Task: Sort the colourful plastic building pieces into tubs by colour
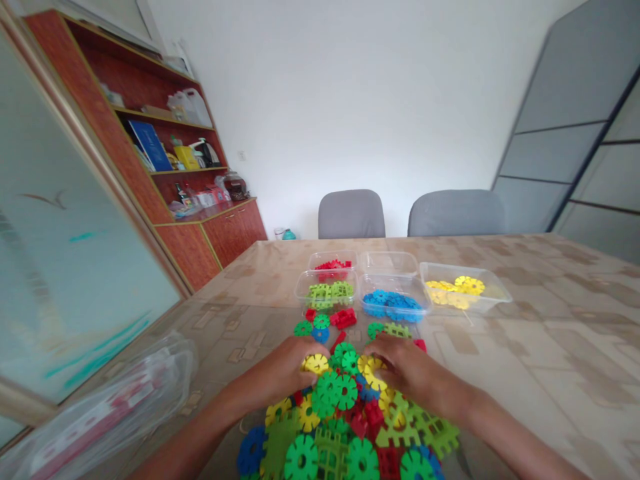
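Observation:
A heap of coloured plastic building pieces (345, 427) in green, yellow, red and blue lies on the table in front of me. My left hand (285, 370) rests on the heap's far left side, fingers curled round a yellow round piece (316, 364). My right hand (407, 370) lies on the far right side, fingers bent down onto a yellow round piece (371, 371). Beyond the hands stand clear tubs: light green pieces (327, 293), red pieces (333, 265), blue pieces (393, 303), yellow pieces (457, 290).
An empty clear tub (389, 263) stands behind the blue one. A clear plastic bag (110, 407) lies at the table's left edge. Two grey chairs (351, 213) stand at the far side, a wooden shelf unit (165, 153) at the left wall.

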The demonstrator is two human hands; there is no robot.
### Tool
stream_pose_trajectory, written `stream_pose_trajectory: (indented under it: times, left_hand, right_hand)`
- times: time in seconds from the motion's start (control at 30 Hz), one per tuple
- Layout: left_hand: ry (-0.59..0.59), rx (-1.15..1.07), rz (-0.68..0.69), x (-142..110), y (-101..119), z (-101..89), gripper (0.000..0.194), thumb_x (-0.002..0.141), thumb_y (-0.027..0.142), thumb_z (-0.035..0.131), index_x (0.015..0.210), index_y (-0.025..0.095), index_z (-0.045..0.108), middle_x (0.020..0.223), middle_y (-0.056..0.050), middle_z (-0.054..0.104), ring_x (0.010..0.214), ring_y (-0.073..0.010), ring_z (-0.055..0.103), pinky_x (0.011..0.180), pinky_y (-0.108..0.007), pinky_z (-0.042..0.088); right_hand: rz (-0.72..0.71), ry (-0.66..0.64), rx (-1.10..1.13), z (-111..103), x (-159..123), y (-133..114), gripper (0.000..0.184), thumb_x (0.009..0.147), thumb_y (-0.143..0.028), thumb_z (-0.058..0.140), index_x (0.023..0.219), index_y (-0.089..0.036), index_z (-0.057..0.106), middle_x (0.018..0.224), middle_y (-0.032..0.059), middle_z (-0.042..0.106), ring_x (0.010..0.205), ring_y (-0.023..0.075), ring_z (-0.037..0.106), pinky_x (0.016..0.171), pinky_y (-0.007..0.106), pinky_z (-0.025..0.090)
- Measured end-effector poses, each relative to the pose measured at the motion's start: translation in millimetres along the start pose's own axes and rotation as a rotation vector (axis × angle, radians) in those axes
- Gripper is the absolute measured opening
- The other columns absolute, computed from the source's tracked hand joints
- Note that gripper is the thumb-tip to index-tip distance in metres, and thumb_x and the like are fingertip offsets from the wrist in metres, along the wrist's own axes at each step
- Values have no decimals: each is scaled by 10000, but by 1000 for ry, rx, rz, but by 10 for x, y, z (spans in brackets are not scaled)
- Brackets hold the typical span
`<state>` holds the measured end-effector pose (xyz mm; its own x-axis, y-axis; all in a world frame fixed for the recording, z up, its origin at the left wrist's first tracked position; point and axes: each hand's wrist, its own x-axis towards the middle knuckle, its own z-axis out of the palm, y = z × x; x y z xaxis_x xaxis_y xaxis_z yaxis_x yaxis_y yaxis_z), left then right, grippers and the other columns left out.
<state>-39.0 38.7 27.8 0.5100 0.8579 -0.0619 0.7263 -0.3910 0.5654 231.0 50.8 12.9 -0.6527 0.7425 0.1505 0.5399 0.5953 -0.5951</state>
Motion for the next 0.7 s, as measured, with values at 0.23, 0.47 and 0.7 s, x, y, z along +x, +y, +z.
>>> stream_pose_trajectory:
  times: [0.23, 0.47, 0.7]
  left_hand:
    - [-46, 32, 17, 18, 9, -22, 343, 713, 125, 581, 1043, 196, 641, 1050, -45, 603, 1013, -240, 544, 875, -303, 387]
    - [13, -117, 2, 7, 40, -9, 312, 637, 74, 551, 914, 202, 615, 905, 22, 615, 880, -188, 553, 756, -244, 373]
    - [164, -245, -47, 65, -4, -128, 163, 723, 233, 587, 872, 168, 585, 810, 17, 590, 776, -172, 526, 670, -230, 367]
  right_hand:
    - [37, -45, 15, -4, -64, 12, 225, 865, -239, 541, 1082, -192, 573, 1084, 103, 578, 990, 256, 562, 847, 386, 439]
    - [83, -25, 222, -7, 27, -44, 194, 715, -88, 584, 842, -205, 495, 691, -55, 480, 634, 134, 464, 556, 245, 309]
    - [78, 106, 392, -55, 54, 131, 105, 806, -285, 589, 801, -190, 544, 600, -75, 357, 539, 102, 312, 490, 237, 205]
